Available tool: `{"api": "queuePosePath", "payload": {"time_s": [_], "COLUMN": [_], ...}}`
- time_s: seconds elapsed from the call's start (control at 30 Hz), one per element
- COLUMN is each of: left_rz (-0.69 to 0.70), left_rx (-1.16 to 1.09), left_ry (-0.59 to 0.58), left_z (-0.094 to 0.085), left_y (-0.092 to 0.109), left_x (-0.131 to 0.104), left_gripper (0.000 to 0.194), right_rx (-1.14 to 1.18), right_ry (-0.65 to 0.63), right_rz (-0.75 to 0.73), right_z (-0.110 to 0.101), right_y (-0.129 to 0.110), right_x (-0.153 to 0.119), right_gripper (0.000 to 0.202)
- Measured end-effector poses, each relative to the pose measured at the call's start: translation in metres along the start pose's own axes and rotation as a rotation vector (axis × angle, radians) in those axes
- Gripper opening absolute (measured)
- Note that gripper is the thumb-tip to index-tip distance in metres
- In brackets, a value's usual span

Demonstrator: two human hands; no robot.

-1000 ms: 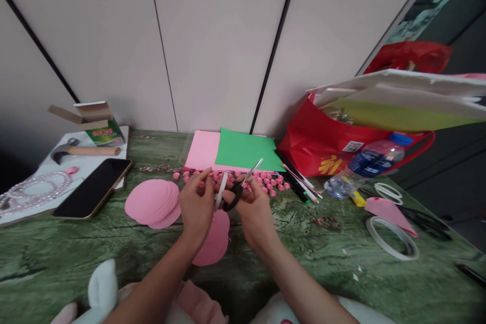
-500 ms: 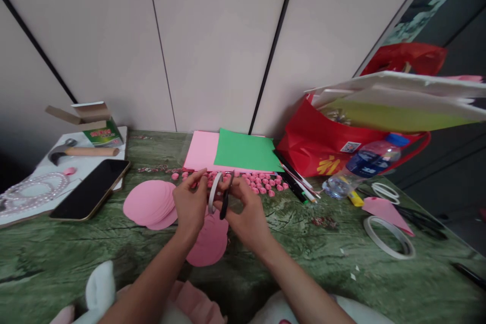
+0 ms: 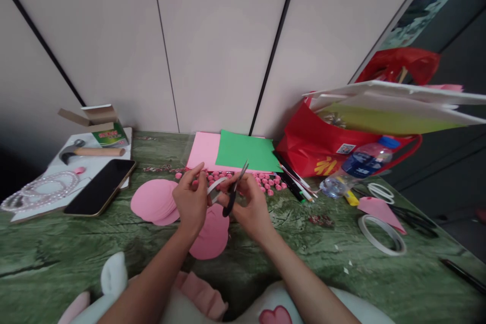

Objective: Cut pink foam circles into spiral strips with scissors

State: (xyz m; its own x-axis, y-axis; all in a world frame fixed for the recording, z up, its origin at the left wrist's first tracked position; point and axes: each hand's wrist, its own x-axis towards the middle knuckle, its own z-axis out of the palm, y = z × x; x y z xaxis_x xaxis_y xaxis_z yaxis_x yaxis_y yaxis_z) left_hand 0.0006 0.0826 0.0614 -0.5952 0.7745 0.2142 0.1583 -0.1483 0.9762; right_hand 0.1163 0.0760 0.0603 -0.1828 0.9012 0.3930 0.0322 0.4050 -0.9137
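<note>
My left hand [image 3: 191, 200] is closed on a narrow white tape roll [image 3: 215, 187], fingertips at its left side. In my right hand [image 3: 252, 207] is a pair of black-handled scissors [image 3: 229, 205], blades pointing up and away. Its fingertips are close to the right side of the tape; whether they pinch a loose end is too blurred to tell. Scalloped pink paper pieces [image 3: 210, 239] lie on the table below both hands. A stack of pink paper circles [image 3: 152, 203] rests left of my left hand. Small pink rolled pieces [image 3: 270, 182] are scattered behind the hands.
Green paper [image 3: 248, 151] overlaps pink sheets at the wall. To the left are a phone [image 3: 99, 190], a hammer [image 3: 96, 152] and bead strings [image 3: 41, 190]. On the right stand a red bag [image 3: 298, 142] and a water bottle [image 3: 359, 167], near a larger tape roll [image 3: 381, 235].
The scissors have turned, their blades now pointing up and to the right. The tape roll has tilted between my hands. The whole view has shifted slightly.
</note>
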Motion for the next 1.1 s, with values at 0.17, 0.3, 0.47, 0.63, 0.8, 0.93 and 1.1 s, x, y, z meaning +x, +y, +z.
{"api": "queuePosePath", "payload": {"time_s": [0.17,0.3,0.47,0.63,0.8,0.93,1.1], "left_rz": [0.275,0.367,0.418,0.418,0.392,0.426,0.543], "left_rx": [0.144,0.189,0.206,0.216,0.224,0.253,0.332], "left_ry": [0.061,0.066,0.097,0.159,0.192,0.177,0.135], "left_z": [-0.004,-0.006,-0.007,-0.01,-0.016,-0.018,-0.016], "left_y": [-0.004,-0.007,-0.015,-0.018,-0.014,-0.014,-0.011], "left_x": [0.001,0.003,0.007,0.013,0.017,0.016,0.014], "left_gripper": [0.027,0.026,0.024,0.024,0.025,0.025,0.023], "right_rx": [-0.046,-0.211,-0.341,-0.48,-0.583,-0.574,-0.542], "right_ry": [-0.017,-0.086,-0.157,-0.073,-0.084,-0.223,-0.274], "right_rz": [-0.063,-0.109,-0.306,-0.502,-0.192,0.012,0.074], "right_z": [-0.001,0.0,0.003,0.0,-0.011,-0.012,-0.012], "right_y": [-0.005,-0.01,-0.01,-0.014,-0.016,-0.008,-0.007], "right_x": [-0.001,-0.005,-0.01,-0.01,-0.003,0.0,0.001], "right_gripper": [0.032,0.03,0.028,0.023,0.033,0.033,0.029]}}
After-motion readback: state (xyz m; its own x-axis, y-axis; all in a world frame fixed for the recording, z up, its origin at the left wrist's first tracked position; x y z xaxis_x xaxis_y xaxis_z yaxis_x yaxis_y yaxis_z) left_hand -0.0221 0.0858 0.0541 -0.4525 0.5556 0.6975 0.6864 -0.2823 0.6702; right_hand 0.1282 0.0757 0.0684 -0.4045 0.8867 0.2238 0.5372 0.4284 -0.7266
